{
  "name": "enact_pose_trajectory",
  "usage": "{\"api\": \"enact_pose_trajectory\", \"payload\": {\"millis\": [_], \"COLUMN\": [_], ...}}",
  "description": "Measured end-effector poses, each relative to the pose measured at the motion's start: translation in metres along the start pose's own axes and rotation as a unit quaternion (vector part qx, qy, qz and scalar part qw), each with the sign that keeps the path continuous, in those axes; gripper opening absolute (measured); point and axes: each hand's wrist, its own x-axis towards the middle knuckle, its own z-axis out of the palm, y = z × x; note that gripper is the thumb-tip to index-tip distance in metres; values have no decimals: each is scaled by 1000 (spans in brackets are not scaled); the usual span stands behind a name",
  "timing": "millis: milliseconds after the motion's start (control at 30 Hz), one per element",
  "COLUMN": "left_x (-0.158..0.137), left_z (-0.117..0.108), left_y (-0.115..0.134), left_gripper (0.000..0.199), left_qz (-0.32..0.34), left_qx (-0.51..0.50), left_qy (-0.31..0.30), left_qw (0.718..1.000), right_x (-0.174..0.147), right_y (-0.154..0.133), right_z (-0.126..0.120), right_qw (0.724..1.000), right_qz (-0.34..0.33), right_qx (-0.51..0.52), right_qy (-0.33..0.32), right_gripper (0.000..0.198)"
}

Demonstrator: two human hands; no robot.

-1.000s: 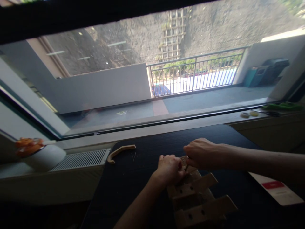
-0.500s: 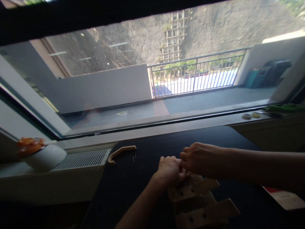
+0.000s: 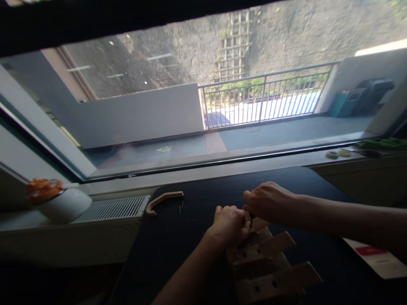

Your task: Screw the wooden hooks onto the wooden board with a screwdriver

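Observation:
A wooden assembly [image 3: 270,284] with crosswise slats and dark round holes lies on the dark table in front of me. My left hand [image 3: 229,226] is wrapped around its far end, hiding that part. Just right of it, my right hand [image 3: 269,201] is closed in a fist above the far slat. A thin dark tool [image 3: 251,220] shows below its fingers, pointing down at the wood; its handle is hidden, so I cannot tell its kind. Two nearer slats [image 3: 280,245] stick out toward the right.
A curved wooden piece [image 3: 163,199] lies at the table's [image 3: 210,186] far left, with thin pins [image 3: 181,206] beside it. A red-and-white card [image 3: 378,258] is at right. On the sill sit a white pot with an orange top [image 3: 63,205], tape rolls [image 3: 338,154] and a vent grille [image 3: 112,209].
My right hand has risen slightly and moved a little right, away from my left hand, uncovering the thin tool. My left hand keeps its hold. The whole view has shifted slightly.

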Motion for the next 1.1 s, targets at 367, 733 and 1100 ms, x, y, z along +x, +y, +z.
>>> {"api": "enact_pose_trajectory", "payload": {"millis": [367, 733, 1100], "left_x": [4, 5, 1], "left_z": [0, 0, -6], "left_y": [5, 5, 11], "left_gripper": [20, 18, 19], "left_qz": [0, 2, -15], "left_qx": [37, 39, 34], "left_qy": [-14, -11, -18], "left_qw": [999, 999, 999], "right_x": [-17, -15, -21], "right_y": [7, 11, 0], "right_z": [-14, -4, -24], "right_qw": [993, 997, 997], "right_qz": [-115, -62, -71], "right_qx": [35, 31, 36], "right_qy": [18, -25, -2], "right_gripper": [14, 12, 16]}}
